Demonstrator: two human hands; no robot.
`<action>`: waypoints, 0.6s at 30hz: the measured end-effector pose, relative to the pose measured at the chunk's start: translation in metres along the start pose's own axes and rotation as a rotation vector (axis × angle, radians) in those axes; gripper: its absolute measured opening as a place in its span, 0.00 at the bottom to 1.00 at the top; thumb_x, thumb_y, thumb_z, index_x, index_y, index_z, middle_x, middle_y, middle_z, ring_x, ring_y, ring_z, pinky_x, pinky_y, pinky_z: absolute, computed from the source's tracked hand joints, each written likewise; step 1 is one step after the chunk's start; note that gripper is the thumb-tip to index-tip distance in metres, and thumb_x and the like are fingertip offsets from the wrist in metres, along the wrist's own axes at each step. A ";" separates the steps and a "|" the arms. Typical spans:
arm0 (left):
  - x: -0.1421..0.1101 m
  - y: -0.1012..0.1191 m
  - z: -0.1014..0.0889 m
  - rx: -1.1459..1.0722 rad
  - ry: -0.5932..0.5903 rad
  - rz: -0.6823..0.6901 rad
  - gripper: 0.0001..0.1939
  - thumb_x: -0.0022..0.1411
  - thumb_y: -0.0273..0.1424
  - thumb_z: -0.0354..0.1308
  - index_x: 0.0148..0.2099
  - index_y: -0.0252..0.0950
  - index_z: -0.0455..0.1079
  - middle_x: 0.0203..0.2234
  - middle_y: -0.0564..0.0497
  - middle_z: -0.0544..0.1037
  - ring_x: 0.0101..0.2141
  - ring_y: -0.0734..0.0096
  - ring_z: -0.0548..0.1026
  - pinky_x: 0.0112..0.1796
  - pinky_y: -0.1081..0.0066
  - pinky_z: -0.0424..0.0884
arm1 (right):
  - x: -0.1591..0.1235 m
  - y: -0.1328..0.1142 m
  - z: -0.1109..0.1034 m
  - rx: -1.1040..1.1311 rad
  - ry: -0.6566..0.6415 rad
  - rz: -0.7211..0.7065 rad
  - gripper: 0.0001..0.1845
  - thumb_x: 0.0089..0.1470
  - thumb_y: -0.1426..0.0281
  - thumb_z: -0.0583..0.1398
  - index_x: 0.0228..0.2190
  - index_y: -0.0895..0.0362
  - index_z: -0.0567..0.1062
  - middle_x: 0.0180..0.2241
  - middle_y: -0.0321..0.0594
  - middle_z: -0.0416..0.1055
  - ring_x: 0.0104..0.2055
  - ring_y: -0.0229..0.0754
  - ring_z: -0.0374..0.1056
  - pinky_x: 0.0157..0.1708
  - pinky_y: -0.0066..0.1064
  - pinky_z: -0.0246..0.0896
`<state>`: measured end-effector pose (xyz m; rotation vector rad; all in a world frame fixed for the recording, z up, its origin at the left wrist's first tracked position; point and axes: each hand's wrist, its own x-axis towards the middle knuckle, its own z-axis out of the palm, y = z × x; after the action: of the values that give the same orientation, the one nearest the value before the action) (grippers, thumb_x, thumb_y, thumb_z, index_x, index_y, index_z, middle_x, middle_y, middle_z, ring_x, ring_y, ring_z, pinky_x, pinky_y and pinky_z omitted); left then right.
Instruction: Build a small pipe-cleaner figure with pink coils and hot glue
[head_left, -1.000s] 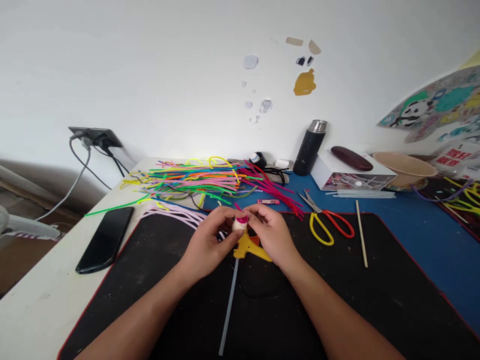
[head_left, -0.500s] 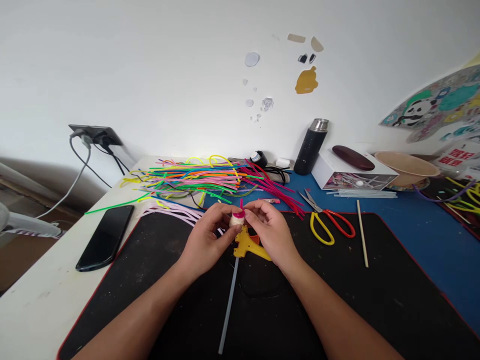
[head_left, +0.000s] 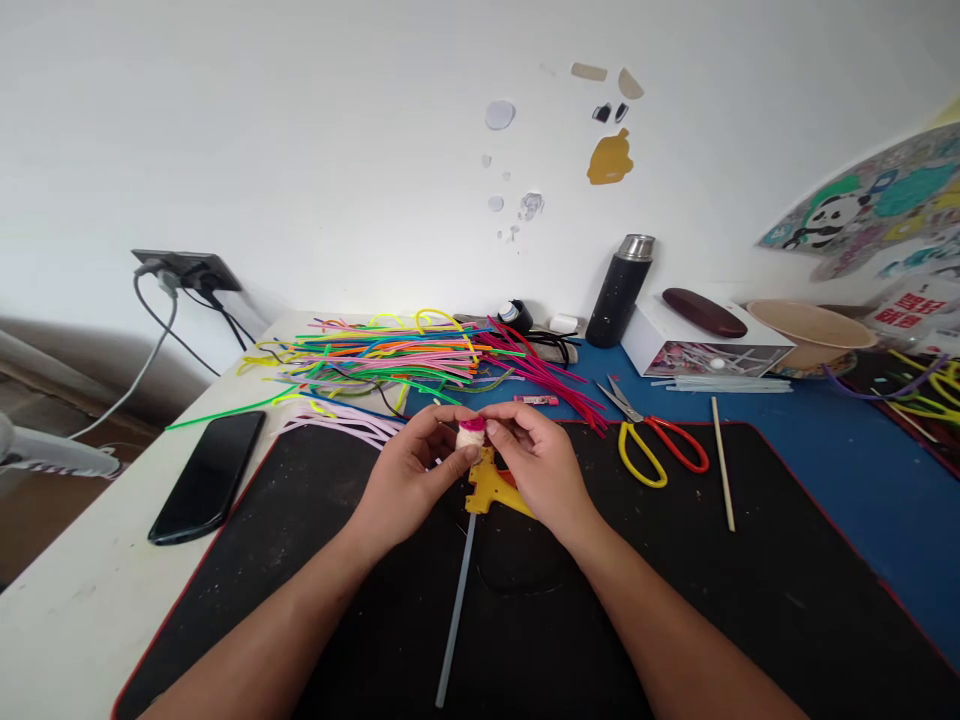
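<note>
Between my fingertips is a small cream, fuzzy rounded piece [head_left: 469, 438] with a magenta pipe cleaner [head_left: 473, 425] round its top. My left hand [head_left: 412, 470] grips the cream part from the left, thumb below and fingers behind. From the right, my right hand [head_left: 544, 465] pinches at the magenta band, its fingertips partly hiding it. Just below lies a yellow hot glue gun [head_left: 491, 490], its handle running under my right hand. A long translucent glue stick [head_left: 456, 620] sticks out of its back end toward me.
Coloured pipe cleaners [head_left: 390, 355] lie heaped along the back. Scissors [head_left: 643, 440] and a wooden stick [head_left: 723, 465] rest right on the black mat [head_left: 360, 640]; a phone [head_left: 208, 478] lies left. Behind are a black flask [head_left: 621, 292], a white box [head_left: 705, 345] and a bowl [head_left: 814, 330].
The magenta end that stood up from the top no longer shows upright; the magenta now lies flat round the top. Both hands have shifted slightly left, and the view moved a little.
</note>
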<state>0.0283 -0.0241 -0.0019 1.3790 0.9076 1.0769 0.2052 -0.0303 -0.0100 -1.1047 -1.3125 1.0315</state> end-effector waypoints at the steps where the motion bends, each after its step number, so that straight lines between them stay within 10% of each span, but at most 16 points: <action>1: 0.001 0.000 -0.001 -0.047 -0.007 -0.024 0.17 0.64 0.36 0.72 0.52 0.38 0.77 0.39 0.49 0.81 0.38 0.66 0.77 0.40 0.69 0.74 | 0.000 -0.001 -0.001 -0.022 -0.003 -0.022 0.08 0.63 0.65 0.63 0.41 0.51 0.82 0.43 0.42 0.82 0.46 0.49 0.78 0.47 0.40 0.71; 18: 0.006 0.004 -0.014 -0.314 -0.039 -0.158 0.18 0.57 0.34 0.76 0.50 0.38 0.82 0.35 0.49 0.80 0.29 0.72 0.75 0.29 0.74 0.69 | 0.001 -0.011 -0.008 -0.300 -0.016 -0.196 0.09 0.67 0.65 0.62 0.33 0.51 0.78 0.36 0.41 0.76 0.40 0.47 0.72 0.43 0.38 0.67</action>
<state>0.0159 -0.0147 0.0018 1.0482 0.7678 1.0189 0.2130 -0.0319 0.0017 -1.1621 -1.5902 0.7160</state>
